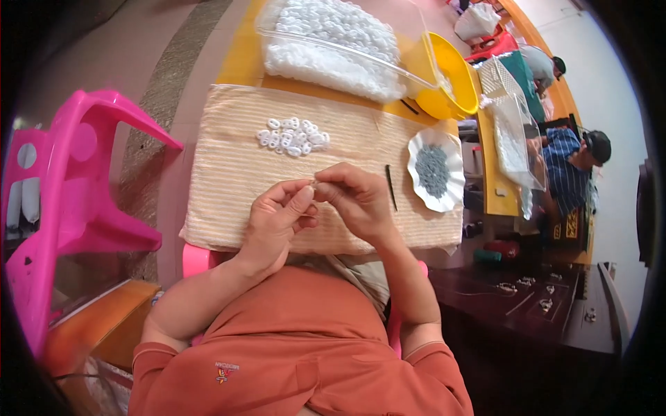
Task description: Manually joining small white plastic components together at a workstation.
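Observation:
My left hand (276, 216) and my right hand (361, 204) meet over the near part of a cloth-covered table (229, 187). Both are closed, with thumbs and fingertips pinched together around something too small to make out. Beyond them on the striped cloth lies a loose pile of small white oval plastic pieces (294, 136) with holes in them. Right of my right hand is a thin black stick-like tool (390, 187). Farther right stands a white scalloped dish (453, 177) holding many tiny grey pieces (433, 170).
A clear plastic tub (333, 45) full of white pieces stands at the table's far side, beside a yellow basin (466, 83). A pink plastic chair (66, 180) is at the left. At the right, a person in a striped shirt (565, 163) sits by another clear bin (510, 135).

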`<state>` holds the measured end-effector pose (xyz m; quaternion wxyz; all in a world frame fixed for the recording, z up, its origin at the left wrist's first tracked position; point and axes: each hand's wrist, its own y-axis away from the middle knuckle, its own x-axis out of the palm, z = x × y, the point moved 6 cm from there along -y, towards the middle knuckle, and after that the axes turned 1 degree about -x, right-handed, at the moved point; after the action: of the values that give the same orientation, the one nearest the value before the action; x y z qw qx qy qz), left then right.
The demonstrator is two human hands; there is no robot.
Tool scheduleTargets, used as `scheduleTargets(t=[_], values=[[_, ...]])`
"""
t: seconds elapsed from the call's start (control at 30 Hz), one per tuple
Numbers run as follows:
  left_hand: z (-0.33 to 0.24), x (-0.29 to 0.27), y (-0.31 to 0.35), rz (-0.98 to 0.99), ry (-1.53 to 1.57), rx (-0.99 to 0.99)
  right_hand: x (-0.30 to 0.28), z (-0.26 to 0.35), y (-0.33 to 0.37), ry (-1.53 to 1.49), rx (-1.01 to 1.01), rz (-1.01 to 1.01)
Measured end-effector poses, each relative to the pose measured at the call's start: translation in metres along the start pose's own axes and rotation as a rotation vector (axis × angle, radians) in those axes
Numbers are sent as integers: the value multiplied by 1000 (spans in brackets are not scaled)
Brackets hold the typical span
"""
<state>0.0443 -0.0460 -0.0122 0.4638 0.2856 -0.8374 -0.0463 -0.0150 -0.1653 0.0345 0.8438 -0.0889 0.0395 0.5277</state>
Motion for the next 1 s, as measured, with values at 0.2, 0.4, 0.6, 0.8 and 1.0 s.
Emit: scheduleTargets(t=[0.2,0.4,0.6,0.8,1.0], values=[[6,3,0,5,-49,-19,1,7,22,80,-125,-44],[8,7,1,90,-67,-4,-28,30,43,385,-263,-169],[6,13,4,59,-112,-58,-103,25,75,1185,-255,-511],[10,10,4,67,-120,-73,-125,11,82,1364,-89,-524],[12,9,3,56,-141,-88,-126,5,79,1437,-59,-498]])
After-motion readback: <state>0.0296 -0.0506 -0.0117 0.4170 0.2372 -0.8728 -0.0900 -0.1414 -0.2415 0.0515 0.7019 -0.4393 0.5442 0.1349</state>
